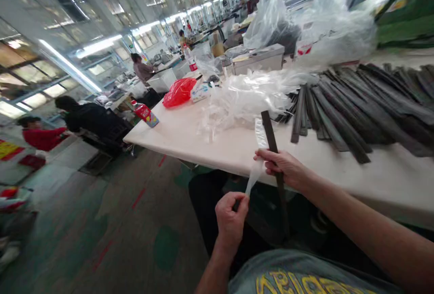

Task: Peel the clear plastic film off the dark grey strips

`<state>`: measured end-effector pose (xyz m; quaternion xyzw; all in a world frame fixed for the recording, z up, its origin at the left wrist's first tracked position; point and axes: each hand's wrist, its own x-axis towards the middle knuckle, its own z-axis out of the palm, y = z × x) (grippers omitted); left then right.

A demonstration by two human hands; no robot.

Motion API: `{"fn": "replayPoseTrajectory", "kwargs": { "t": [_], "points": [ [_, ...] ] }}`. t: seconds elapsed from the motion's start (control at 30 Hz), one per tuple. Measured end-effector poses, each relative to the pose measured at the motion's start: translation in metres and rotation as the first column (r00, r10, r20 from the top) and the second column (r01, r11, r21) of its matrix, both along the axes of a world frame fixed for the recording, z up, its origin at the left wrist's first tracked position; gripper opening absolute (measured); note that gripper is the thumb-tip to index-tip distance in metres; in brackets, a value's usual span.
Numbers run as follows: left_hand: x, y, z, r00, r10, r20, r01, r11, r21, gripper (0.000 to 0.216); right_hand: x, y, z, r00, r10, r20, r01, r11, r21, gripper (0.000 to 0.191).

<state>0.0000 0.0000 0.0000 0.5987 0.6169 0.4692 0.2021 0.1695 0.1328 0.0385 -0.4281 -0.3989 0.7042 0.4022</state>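
My right hand (282,166) grips a long dark flat strip (270,136) near its middle, holding it upright at the white table's front edge (217,151). A narrow clear plastic sleeve (258,149) runs alongside the strip, passing under my right fingers. My left hand (231,222), lower and nearer my body, pinches the bottom end of that sleeve with closed fingers. A heap of similar dark strips (356,108) lies on the table to the right. A pile of clear plastic sleeves (244,97) rests just behind the held strip.
A red plastic bag (179,91), a red bottle (145,113), a metal box (259,59) and big clear bags (325,27) stand on the table farther back. Other people (91,120) work at benches to the left. Open floor lies at lower left.
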Motion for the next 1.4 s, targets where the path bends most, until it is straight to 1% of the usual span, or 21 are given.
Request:
{"fn": "replayPoseTrajectory", "kwargs": {
  "t": [0.07, 0.13, 0.2, 0.27, 0.37, 0.43, 0.5, 0.53, 0.6, 0.67, 0.73, 0.8, 0.83, 0.9, 1.0, 1.03, 1.07, 1.13, 1.2, 1.3, 1.4],
  "points": [
    [0.001, 0.0, -0.001, 1.0, -0.011, -0.004, 0.011, 0.997, 0.08, 0.008, 0.004, 0.0, 0.005, 0.999, -0.042, 0.009, 0.042, 0.999, 0.008, 0.043],
    [0.004, -0.001, -0.001, 0.999, -0.033, 0.014, 0.032, 0.993, 0.111, 0.008, 0.008, -0.001, 0.01, 0.996, -0.086, 0.023, 0.085, 0.995, 0.042, 0.041],
    [0.009, -0.002, 0.001, 0.996, -0.068, 0.055, 0.063, 0.994, 0.094, 0.008, 0.011, 0.0, 0.014, 0.99, -0.139, 0.04, 0.134, 0.985, 0.106, 0.042],
    [0.015, -0.003, 0.003, 0.987, -0.104, 0.119, 0.101, 0.994, 0.031, 0.01, 0.015, 0.0, 0.016, 0.984, -0.171, 0.054, 0.158, 0.97, 0.185, 0.043],
    [0.025, -0.005, 0.005, 0.98, -0.144, 0.138, 0.145, 0.989, 0.004, 0.011, 0.018, 0.0, 0.016, 0.983, -0.165, 0.081, 0.138, 0.953, 0.268, 0.043],
    [0.029, -0.006, 0.005, 0.985, -0.138, 0.1, 0.136, 0.99, 0.029, 0.011, 0.02, -0.001, 0.016, 0.984, -0.151, 0.095, 0.119, 0.953, 0.28, 0.044],
    [0.032, -0.007, 0.005, 0.988, -0.111, 0.104, 0.108, 0.994, 0.032, 0.012, 0.022, -0.002, 0.017, 0.985, -0.13, 0.112, 0.093, 0.953, 0.287, 0.043],
    [0.032, -0.007, 0.005, 0.986, -0.106, 0.129, 0.104, 0.994, 0.022, 0.015, 0.023, -0.003, 0.018, 0.985, -0.12, 0.123, 0.079, 0.952, 0.295, 0.043],
    [0.031, -0.006, 0.007, 0.966, -0.139, 0.217, 0.147, 0.989, -0.021, 0.032, 0.025, -0.005, 0.02, 0.984, -0.098, 0.149, 0.046, 0.947, 0.318, 0.041],
    [0.028, -0.002, 0.011, 0.909, -0.207, 0.363, 0.248, 0.966, -0.07, 0.056, 0.026, -0.007, 0.022, 0.983, -0.083, 0.164, 0.024, 0.941, 0.337, 0.041],
    [0.026, 0.005, 0.014, 0.798, -0.236, 0.555, 0.362, 0.923, -0.128, 0.069, 0.026, -0.009, 0.022, 0.983, -0.056, 0.173, -0.007, 0.939, 0.345, 0.043],
    [0.024, 0.014, 0.015, 0.67, -0.192, 0.717, 0.454, 0.87, -0.191, 0.074, 0.027, -0.01, 0.02, 0.983, -0.023, 0.183, -0.044, 0.935, 0.353, 0.046],
    [0.024, 0.019, 0.016, 0.62, -0.159, 0.769, 0.493, 0.841, -0.223, 0.075, 0.027, -0.01, 0.019, 0.983, -0.004, 0.186, -0.063, 0.932, 0.356, 0.047],
    [0.026, 0.027, 0.015, 0.535, -0.107, 0.838, 0.585, 0.762, -0.276, 0.074, 0.027, -0.01, 0.017, 0.982, 0.025, 0.188, -0.092, 0.928, 0.36, 0.048],
    [0.029, 0.033, 0.013, 0.368, -0.004, 0.93, 0.753, 0.588, -0.295, 0.066, 0.028, -0.01, 0.013, 0.979, 0.049, 0.2, -0.121, 0.923, 0.366, 0.047],
    [0.031, 0.033, 0.013, 0.313, 0.04, 0.949, 0.785, 0.551, -0.282, 0.062, 0.028, -0.01, 0.012, 0.978, 0.049, 0.205, -0.123, 0.921, 0.369, 0.047],
    [0.032, 0.033, 0.012, 0.268, 0.08, 0.96, 0.797, 0.542, -0.268, 0.058, 0.029, -0.01, 0.012, 0.977, 0.047, 0.209, -0.123, 0.92, 0.372, 0.046],
    [0.035, 0.032, 0.011, 0.215, 0.13, 0.968, 0.775, 0.58, -0.25, 0.049, 0.029, -0.01, 0.01, 0.977, 0.042, 0.21, -0.12, 0.921, 0.371, 0.046],
    [0.039, 0.031, 0.011, 0.196, 0.146, 0.97, 0.746, 0.619, -0.245, 0.044, 0.029, -0.01, 0.009, 0.977, 0.041, 0.208, -0.115, 0.926, 0.36, 0.046],
    [0.044, 0.028, 0.01, 0.224, 0.133, 0.965, 0.728, 0.636, -0.256, 0.041, 0.029, -0.01, 0.006, 0.978, 0.042, 0.205, -0.111, 0.934, 0.34, 0.047],
    [0.048, 0.025, 0.01, 0.311, 0.097, 0.945, 0.701, 0.648, -0.298, 0.039, 0.027, -0.011, 0.004, 0.979, 0.05, 0.199, -0.113, 0.942, 0.317, 0.048]
  ]
}}
